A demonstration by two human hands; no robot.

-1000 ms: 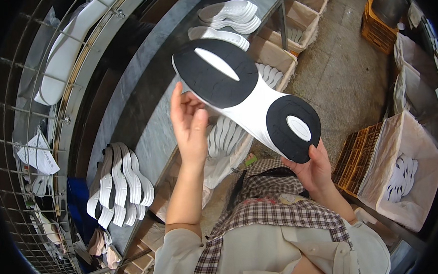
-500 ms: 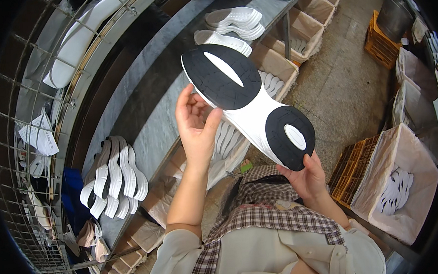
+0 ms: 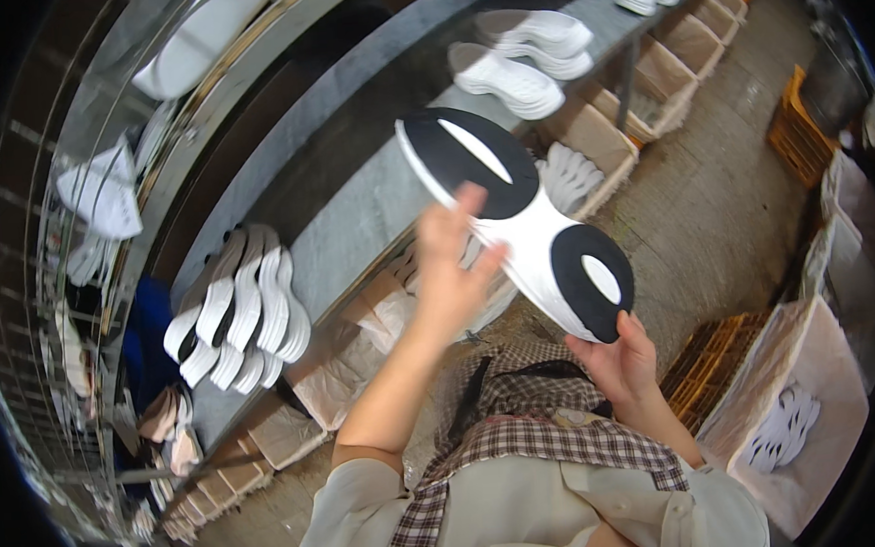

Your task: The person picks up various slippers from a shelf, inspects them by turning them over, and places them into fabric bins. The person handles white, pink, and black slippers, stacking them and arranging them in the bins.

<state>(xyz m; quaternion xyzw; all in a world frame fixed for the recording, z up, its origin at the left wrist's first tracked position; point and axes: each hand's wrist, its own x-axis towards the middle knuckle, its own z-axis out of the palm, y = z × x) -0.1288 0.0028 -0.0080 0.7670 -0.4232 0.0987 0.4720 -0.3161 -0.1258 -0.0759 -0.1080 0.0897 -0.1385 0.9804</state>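
One sole in the air, more on the bench and in the bins

From my remote seat I see the black-and-white sole (image 3: 525, 233) aloft at the centre of the frame, its underside to the camera. The right hand (image 3: 618, 358) clamps the smaller end — thumb on the face, fingers behind. The left hand (image 3: 452, 263) is blurred near the sole's left edge, thumb and fingers apart; I cannot tell whether they touch it.

As I judge it, both dark patches are in place on this sole, yet it is not set down; whether more handling is left, I cannot tell. On the grey bench (image 3: 352, 183) I see a stacked row of soles (image 3: 244, 310) at left and white soles (image 3: 506, 79) at upper centre.

For containers, a lined bin (image 3: 613, 198) right of centre holds pale soles (image 3: 572, 177). Another lined bin (image 3: 825, 390) at lower right holds white pieces with dark gaps (image 3: 786, 431) — an orange crate (image 3: 709, 367) stands just beside it.
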